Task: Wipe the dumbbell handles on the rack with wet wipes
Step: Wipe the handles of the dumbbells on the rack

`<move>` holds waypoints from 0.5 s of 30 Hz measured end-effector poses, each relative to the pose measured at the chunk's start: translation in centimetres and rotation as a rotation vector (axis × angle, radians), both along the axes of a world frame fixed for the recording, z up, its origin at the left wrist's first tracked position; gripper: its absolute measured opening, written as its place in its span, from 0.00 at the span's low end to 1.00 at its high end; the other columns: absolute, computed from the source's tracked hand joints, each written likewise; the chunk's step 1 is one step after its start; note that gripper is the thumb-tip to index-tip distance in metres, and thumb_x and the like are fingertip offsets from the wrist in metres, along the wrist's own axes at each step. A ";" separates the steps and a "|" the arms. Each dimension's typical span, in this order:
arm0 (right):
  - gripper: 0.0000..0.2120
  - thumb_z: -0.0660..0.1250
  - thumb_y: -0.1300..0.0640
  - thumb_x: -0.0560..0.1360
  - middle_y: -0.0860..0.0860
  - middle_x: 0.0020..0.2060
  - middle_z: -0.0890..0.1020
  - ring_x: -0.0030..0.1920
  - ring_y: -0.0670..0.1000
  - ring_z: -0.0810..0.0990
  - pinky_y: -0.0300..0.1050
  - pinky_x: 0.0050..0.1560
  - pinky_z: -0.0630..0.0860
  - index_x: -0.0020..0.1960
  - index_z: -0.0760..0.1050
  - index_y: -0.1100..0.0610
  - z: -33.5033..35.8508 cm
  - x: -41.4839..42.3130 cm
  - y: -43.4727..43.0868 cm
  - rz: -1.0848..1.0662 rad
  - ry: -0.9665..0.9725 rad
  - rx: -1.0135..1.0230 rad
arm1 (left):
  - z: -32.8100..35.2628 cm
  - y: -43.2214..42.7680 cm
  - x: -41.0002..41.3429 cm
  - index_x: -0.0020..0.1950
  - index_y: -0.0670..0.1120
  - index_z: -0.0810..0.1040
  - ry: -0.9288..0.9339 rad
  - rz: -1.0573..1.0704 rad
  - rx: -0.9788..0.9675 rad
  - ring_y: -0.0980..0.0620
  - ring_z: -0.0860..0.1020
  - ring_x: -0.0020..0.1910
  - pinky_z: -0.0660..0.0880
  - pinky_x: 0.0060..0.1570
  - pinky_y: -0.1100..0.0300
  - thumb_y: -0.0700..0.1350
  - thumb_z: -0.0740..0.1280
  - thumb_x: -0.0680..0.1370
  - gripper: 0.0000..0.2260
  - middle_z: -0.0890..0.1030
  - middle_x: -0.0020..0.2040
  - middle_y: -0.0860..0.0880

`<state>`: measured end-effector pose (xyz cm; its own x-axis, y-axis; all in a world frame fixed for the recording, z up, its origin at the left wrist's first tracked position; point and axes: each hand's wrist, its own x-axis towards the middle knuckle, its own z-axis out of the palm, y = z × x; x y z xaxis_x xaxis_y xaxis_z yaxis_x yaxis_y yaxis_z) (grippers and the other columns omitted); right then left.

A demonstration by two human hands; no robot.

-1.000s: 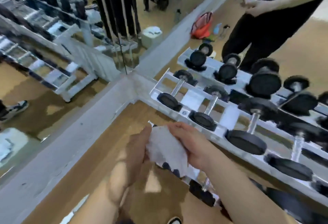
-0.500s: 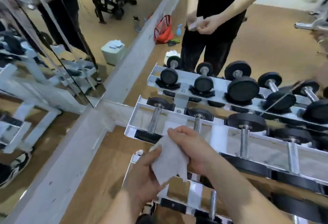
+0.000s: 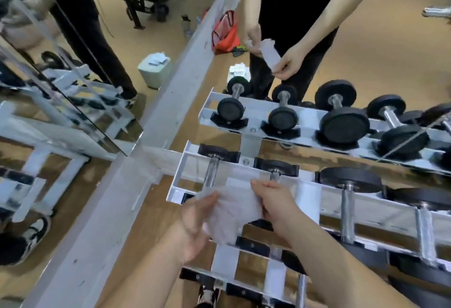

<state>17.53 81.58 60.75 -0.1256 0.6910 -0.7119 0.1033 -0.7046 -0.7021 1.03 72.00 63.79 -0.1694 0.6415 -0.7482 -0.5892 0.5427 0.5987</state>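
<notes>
A white metal tiered rack point(image 3: 308, 197) carries black round-headed dumbbells with chrome handles point(image 3: 344, 122). Over its middle tier, the left hand point(image 3: 195, 224) and right hand point(image 3: 275, 202) hold a crumpled white wet wipe point(image 3: 229, 215) between them, fingers curled and pinching its edges, beside the leftmost handle point(image 3: 211, 173); contact unclear

No text or labels can be read.
</notes>
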 end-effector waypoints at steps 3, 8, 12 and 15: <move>0.09 0.71 0.51 0.81 0.55 0.37 0.81 0.34 0.53 0.78 0.46 0.34 0.76 0.54 0.80 0.58 -1.0 0.2 0.3 0.029 0.051 -0.050 | 0.3 -0.3 0.2 0.68 0.41 0.78 0.013 0.031 -0.020 0.38 0.84 0.58 0.79 0.59 0.41 0.46 0.66 0.84 0.15 0.85 0.59 0.38; 0.06 0.65 0.51 0.84 0.58 0.47 0.82 0.41 0.55 0.80 0.47 0.37 0.79 0.58 0.76 0.53 -1.2 -0.7 1.0 0.112 0.031 -0.070 | 0.2 0.0 -1.5 0.69 0.40 0.76 0.066 0.108 -0.094 0.39 0.84 0.58 0.76 0.67 0.39 0.44 0.63 0.86 0.14 0.85 0.59 0.39; 0.08 0.65 0.50 0.84 0.58 0.53 0.82 0.46 0.56 0.81 0.52 0.47 0.82 0.59 0.77 0.52 -2.4 -2.7 1.6 0.221 -0.006 -0.032 | 1.1 1.9 -5.1 0.59 0.40 0.80 0.178 0.160 -0.096 0.41 0.85 0.52 0.77 0.64 0.42 0.43 0.63 0.85 0.09 0.86 0.55 0.38; 0.06 0.66 0.51 0.83 0.54 0.54 0.81 0.49 0.55 0.80 0.56 0.56 0.82 0.58 0.78 0.50 -3.9 -5.0 1.9 0.288 -0.083 -0.007 | 0.6 4.9 -8.6 0.51 0.40 0.81 0.355 0.095 -0.106 0.42 0.84 0.44 0.79 0.54 0.50 0.42 0.63 0.85 0.09 0.86 0.45 0.40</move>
<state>12.54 83.49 56.84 -0.2571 0.6300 -0.7328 0.3567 -0.6429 -0.6779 -7.53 76.90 64.39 -0.4850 0.5329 -0.6934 -0.4056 0.5654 0.7183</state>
